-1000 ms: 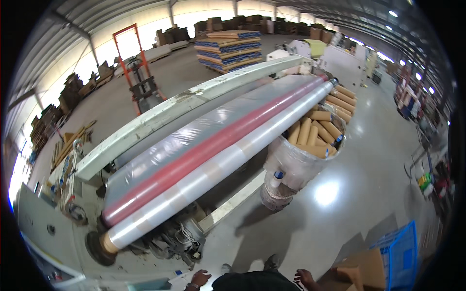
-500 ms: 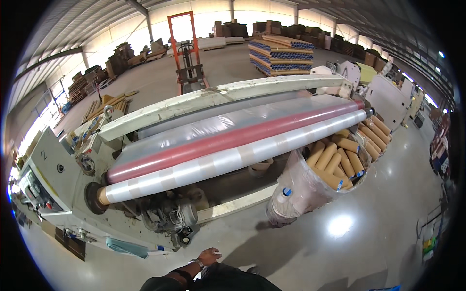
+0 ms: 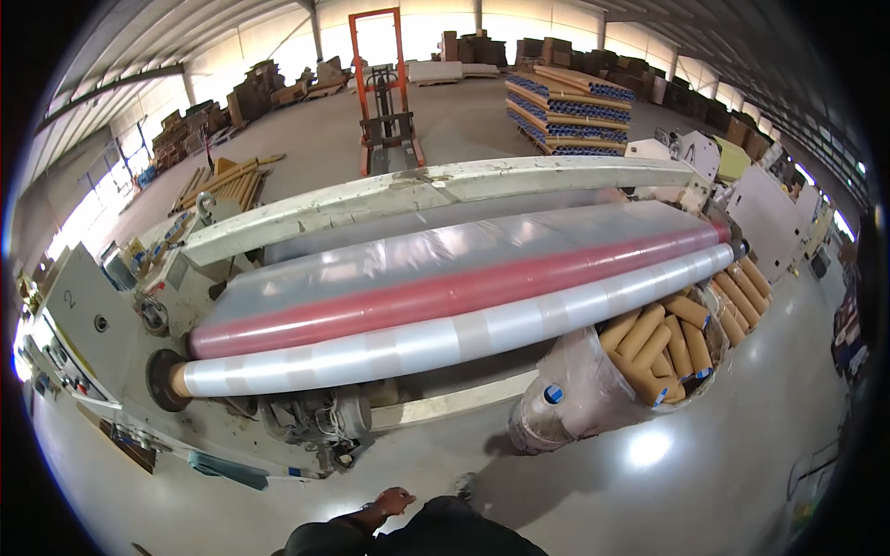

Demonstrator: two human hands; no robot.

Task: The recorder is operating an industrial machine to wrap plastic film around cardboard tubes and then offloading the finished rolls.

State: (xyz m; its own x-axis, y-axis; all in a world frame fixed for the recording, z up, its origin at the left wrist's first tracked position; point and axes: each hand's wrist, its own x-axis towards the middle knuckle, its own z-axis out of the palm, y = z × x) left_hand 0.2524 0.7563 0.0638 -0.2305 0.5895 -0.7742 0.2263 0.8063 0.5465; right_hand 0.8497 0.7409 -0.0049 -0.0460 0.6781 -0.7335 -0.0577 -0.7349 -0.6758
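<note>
Bare hand: one hand shows at the lower edge, on a dark sleeve; by its place it looks to be the left, though that is not sure.
Fingers: curled loosely together, holding nothing that can be seen; too small to tell more.
Other hand: out of view.
Shoe: a grey shoe on the floor, just right of the fingers.
Floor: shiny grey concrete under and around the fingers, with a bright glare spot further right.
Motor: a drive unit with cables just above and left of the fingers, apart from them.
White roll: a long roll of clear-white film on the machine, well above the fingers, running from lower left to upper right.
Red roller: a red roller lies along the far side of the white roll, touching it.
Sheet: clear film spreads beyond the red roller.
Bag: a clear sack of cardboard tubes stands up and right of the fingers, beside the white roll's right half.
Panel: a grey control cabinet far left.
Stacker: an orange lift far beyond the machine.
</note>
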